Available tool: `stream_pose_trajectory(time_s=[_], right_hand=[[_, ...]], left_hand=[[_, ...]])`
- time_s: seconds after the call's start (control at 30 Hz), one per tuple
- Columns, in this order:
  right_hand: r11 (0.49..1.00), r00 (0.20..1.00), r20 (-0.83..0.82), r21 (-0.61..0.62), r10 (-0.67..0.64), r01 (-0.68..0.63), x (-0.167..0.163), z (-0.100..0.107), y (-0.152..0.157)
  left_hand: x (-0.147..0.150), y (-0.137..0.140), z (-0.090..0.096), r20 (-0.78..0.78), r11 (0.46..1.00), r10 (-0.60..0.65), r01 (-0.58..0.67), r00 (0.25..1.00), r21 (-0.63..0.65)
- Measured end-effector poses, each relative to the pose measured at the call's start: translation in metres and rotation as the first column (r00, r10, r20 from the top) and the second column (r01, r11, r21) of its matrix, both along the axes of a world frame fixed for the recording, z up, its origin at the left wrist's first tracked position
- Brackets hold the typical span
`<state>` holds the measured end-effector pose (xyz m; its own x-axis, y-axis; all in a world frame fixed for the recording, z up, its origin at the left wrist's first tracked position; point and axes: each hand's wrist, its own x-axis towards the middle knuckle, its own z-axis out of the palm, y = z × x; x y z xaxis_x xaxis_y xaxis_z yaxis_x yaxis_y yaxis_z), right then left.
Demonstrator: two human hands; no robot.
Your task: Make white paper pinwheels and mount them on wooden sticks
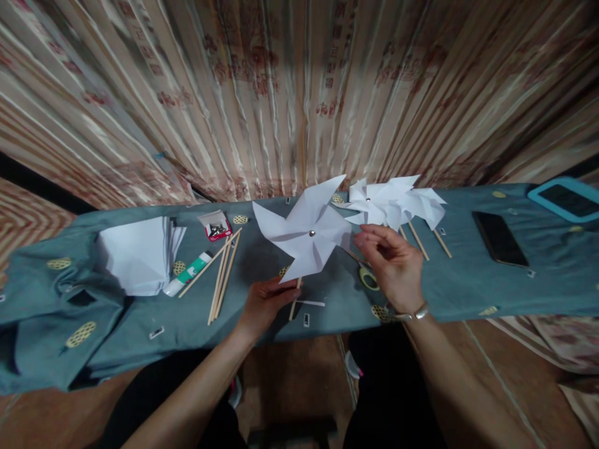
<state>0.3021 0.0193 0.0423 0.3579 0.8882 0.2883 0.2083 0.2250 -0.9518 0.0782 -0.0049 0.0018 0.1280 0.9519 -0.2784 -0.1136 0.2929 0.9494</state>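
Note:
My left hand (269,302) is closed round the thin wooden stick of a white paper pinwheel (299,224), holding it upright above the table. A silver pin sits at the centre of its blades. Just right of the pinwheel is my right hand (393,265), fingers loosely bent and somewhat apart, with nothing visible in them. Its fingertips are close to the right blade; whether they touch it I cannot tell. Below that hand lie scissors with a yellow-green handle (369,279), their blades partly hidden. Behind it, several finished white pinwheels (393,199) lie overlapping.
On the blue-green tablecloth (468,287) at left are a stack of white paper (135,255), a glue stick (189,273), several wooden sticks (224,280) and a small red box of pins (215,226). A phone (500,238) and a blue-framed tablet (566,199) lie right. Curtains hang behind.

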Motion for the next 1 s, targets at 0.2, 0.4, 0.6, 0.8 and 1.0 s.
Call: stream_pose_trajectory(time_s=[0.2, 0.4, 0.6, 0.8, 1.0], right_hand=[[0.999, 0.998, 0.045, -0.020, 0.034, -0.033, 0.004, -0.007, 0.006], [0.988, 0.983, -0.133, -0.068, 0.128, -0.137, -0.006, -0.010, 0.001], [0.942, 0.929, -0.292, -0.177, 0.225, -0.284, -0.023, -0.012, -0.004], [0.871, 0.871, -0.399, -0.270, 0.286, -0.410, -0.039, -0.010, -0.013], [0.813, 0.815, -0.462, -0.281, 0.350, -0.509, -0.052, -0.008, -0.017]], left_hand=[[0.001, -0.001, 0.004, -0.038, 0.999, -0.044, 0.043, 0.998, -0.021], [0.000, 0.001, 0.006, -0.071, 0.999, 0.020, -0.018, 0.997, 0.029], [0.000, 0.002, 0.005, -0.058, 0.998, 0.060, -0.058, 0.997, 0.036], [0.001, 0.002, 0.006, -0.059, 0.997, 0.073, -0.071, 0.996, 0.028], [0.001, 0.001, 0.002, -0.032, 0.999, 0.004, -0.002, 0.999, 0.049]])
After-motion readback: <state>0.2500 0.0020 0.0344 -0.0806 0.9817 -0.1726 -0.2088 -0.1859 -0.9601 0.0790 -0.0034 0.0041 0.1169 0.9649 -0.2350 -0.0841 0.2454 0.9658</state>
